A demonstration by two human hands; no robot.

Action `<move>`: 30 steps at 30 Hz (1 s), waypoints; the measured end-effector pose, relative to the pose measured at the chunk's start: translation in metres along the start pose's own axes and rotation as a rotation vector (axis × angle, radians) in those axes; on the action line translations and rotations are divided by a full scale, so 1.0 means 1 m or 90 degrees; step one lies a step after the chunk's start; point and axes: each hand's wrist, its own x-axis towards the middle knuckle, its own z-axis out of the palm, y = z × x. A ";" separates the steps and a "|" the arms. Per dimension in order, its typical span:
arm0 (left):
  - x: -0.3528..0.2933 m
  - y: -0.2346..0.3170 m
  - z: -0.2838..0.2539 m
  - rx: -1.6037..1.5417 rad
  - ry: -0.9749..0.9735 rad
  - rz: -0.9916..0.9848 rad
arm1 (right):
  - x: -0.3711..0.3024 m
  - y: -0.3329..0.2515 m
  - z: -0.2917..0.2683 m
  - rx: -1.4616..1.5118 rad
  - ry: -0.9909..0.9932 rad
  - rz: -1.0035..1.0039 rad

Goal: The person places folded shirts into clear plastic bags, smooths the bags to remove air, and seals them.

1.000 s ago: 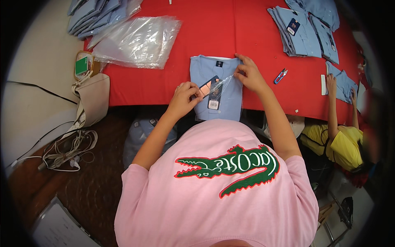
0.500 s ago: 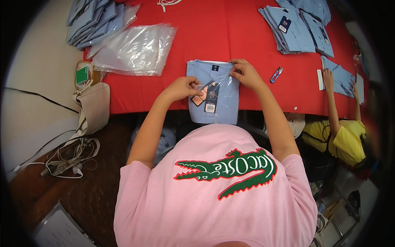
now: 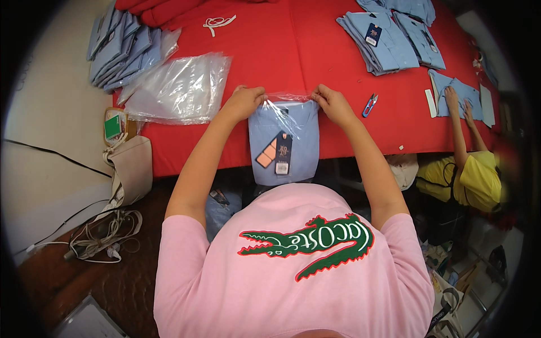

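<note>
Currently | left fingers, right fingers: pinching clear bag | blue shirt inside

A: What is the folded light-blue shirt made of?
B: Matt, soft-looking cloth, seen through a thin clear plastic bag that is glossy and wrinkled along its upper edge, with white streaks of glare.
A: And the dark-blue rectangular tag?
B: Smooth, like card.
A: The red surface?
B: Covered in matt cloth with a faint crease. The flat clear plastic bags on it are shiny and crinkled.
A: The small blue-handled snips?
B: Metal-looking blades; the handle looks like smooth plastic.
A: The dark-brown floor?
B: Wood-like, with a slight sheen.
</note>
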 end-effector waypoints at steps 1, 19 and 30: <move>0.000 0.002 -0.001 -0.051 0.017 -0.020 | 0.001 -0.005 -0.003 0.018 0.015 0.025; -0.114 0.143 -0.135 0.246 0.673 0.397 | -0.098 -0.197 -0.131 -0.294 0.381 -0.596; -0.168 0.047 0.109 -0.101 0.167 0.066 | -0.176 0.018 0.026 -0.414 0.188 -0.239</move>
